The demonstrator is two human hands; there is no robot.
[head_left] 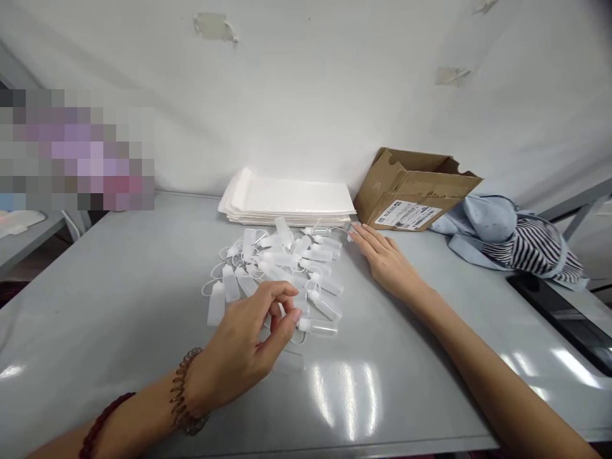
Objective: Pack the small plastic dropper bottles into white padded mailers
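A heap of several small translucent plastic bottles (282, 268) with looped caps lies on the grey table (119, 306). My left hand (248, 344) hovers at the heap's near edge, thumb and fingers curled in a loose pinch; whether anything is in the pinch I cannot make out. My right hand (387, 258) lies flat on the table to the right of the heap, fingers stretched out toward the stack of white bags (289, 201) behind it. It holds nothing.
An open cardboard box (414, 188) lies tipped at the back right against the white wall. Beside it is a bundle of blue and striped cloth (516, 239). A dark tray (564, 319) sits at the table's right edge.
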